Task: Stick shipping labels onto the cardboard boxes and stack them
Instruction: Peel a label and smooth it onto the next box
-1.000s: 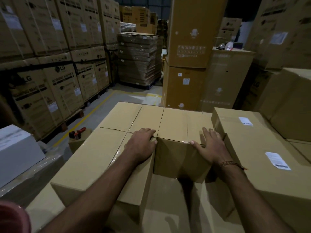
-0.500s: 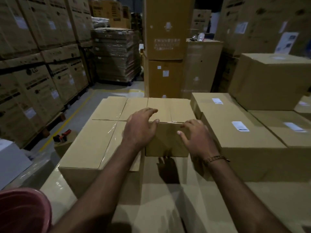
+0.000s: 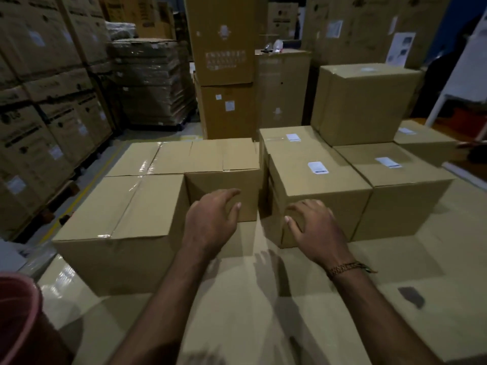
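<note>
Hands have come off the small unlabelled box (image 3: 224, 180): half a second earlier both rested at its near top edge, and now the left hand (image 3: 210, 222) hangs in front of its near face and the right hand (image 3: 313, 227) hangs before the corner of the neighbouring labelled box (image 3: 313, 185). Both hands are empty, fingers loosely spread, gripping nothing. Judgement: placement of this box is complete, and it carries no visible label. It sits pushed into the row between the large taped box (image 3: 118, 206) and the labelled box, touching or just beside each. All boxes rest on a broad flat cardboard surface (image 3: 263, 299), not a desk. Around it, a dim warehouse holds tall carton stacks (image 3: 47, 101) and a shrink-wrapped pallet (image 3: 152, 80).
</note>
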`<action>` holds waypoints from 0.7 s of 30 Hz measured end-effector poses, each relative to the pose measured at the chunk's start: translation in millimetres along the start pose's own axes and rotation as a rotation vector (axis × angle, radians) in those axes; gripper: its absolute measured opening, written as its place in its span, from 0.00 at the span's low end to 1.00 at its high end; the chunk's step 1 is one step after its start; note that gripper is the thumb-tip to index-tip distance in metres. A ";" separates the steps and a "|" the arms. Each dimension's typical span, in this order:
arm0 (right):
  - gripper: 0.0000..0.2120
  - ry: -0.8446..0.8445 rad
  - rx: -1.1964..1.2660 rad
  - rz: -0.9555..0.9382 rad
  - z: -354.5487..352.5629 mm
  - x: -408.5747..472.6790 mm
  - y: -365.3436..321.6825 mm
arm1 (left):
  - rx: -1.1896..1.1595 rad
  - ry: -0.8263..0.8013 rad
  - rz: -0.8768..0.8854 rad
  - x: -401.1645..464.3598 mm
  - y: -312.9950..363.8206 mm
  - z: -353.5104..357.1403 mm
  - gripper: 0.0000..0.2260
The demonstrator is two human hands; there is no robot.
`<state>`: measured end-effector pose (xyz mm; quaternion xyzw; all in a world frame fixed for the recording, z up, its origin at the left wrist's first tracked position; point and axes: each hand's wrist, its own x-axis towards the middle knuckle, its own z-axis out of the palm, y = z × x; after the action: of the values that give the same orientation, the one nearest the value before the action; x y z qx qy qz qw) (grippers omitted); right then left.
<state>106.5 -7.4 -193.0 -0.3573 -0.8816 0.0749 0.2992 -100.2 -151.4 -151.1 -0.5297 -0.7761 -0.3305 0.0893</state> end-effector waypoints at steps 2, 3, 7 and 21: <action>0.12 0.016 0.002 -0.015 -22.5 -10.3 27.3 | 0.008 0.018 -0.001 -4.6 29.0 8.1 0.17; 0.13 0.026 -0.004 -0.026 -34.7 -14.3 41.9 | 0.018 0.030 0.001 -6.3 45.3 13.2 0.17; 0.14 0.034 -0.017 -0.059 -88.1 -25.5 105.5 | 0.032 0.066 -0.017 -9.9 120.3 36.5 0.16; 0.13 0.170 -0.019 -0.027 -184.0 21.0 235.9 | 0.266 0.119 0.057 51.4 236.6 93.8 0.21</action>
<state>339.6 164.7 -115.7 -0.3532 -0.8584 0.0316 0.3706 106.4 -3.0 -98.8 -0.5144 -0.7911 -0.2529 0.2136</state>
